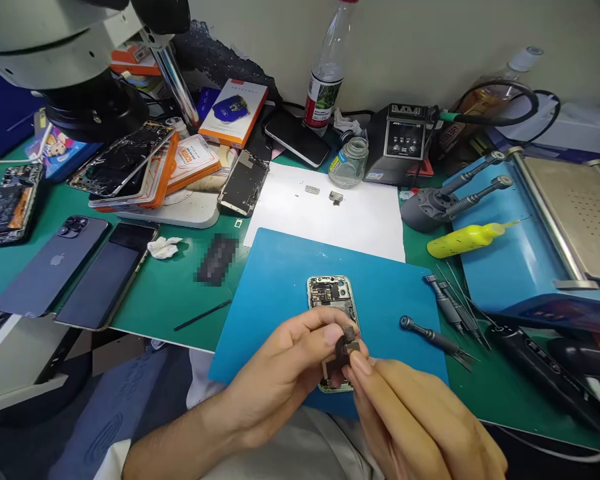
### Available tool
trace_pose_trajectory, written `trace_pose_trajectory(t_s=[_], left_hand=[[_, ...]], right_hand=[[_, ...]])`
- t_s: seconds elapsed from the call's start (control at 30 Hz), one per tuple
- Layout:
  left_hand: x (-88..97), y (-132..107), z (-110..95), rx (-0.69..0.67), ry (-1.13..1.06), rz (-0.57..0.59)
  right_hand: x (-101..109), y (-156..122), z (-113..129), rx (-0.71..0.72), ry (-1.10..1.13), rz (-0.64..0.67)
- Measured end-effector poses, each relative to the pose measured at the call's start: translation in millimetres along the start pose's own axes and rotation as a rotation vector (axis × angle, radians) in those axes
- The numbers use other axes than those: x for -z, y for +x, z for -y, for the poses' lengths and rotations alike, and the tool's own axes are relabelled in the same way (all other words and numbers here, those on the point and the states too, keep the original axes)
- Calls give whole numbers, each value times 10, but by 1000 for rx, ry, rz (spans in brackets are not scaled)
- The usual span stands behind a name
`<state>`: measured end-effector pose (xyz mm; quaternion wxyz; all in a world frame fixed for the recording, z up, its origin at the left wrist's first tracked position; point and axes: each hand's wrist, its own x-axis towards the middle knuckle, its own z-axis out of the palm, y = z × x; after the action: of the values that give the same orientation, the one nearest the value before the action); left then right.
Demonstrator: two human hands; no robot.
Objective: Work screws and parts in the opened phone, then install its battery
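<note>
An opened phone body [331,293] lies on the blue mat [280,293], its inner parts showing. Just above its lower half, my left hand [285,370] and my right hand [410,413] meet and pinch a small dark part [344,347] between their fingertips. The phone's lower end is hidden behind my fingers. A dark screwdriver [433,339] rests on the mat just right of my hands.
Tweezers and more drivers [455,303] lie at the mat's right edge, beside a yellow bottle [467,239] and a blue machine [535,233]. White paper [330,207] carries two small parts. Phones [55,263], boxes and a microscope [80,60] crowd the left; a thin black stick [203,315] lies nearby.
</note>
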<state>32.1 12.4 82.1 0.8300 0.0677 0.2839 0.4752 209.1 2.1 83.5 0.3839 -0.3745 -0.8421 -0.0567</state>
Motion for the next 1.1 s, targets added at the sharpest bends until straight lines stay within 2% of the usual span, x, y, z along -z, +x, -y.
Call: trace_pose_trajectory(t_s=[0.13,0.17,0.23,0.33,0.43,0.53,1.1], left_hand=[[29,21,22,-39,44,38],[67,7,29,-90,84,20],[181,-44,29,-265,235,-88],[389,-131,-33,-587,682,-315],[539,-138,-131,-749,1166,-402],[600,-88,-183,-788,1345,-431],[589,-32,-212,-792,1493,-392]], right_hand=[[42,-13,-264,50,-18,25],[26,2,-367,60,-24,23],[-46,55,-596,89,-43,38],[-222,146,-894,194,-30,101],[-376,185,-1023,257,-1,150],[-438,162,-1021,260,0,199],[-458,147,-1021,184,0,286]])
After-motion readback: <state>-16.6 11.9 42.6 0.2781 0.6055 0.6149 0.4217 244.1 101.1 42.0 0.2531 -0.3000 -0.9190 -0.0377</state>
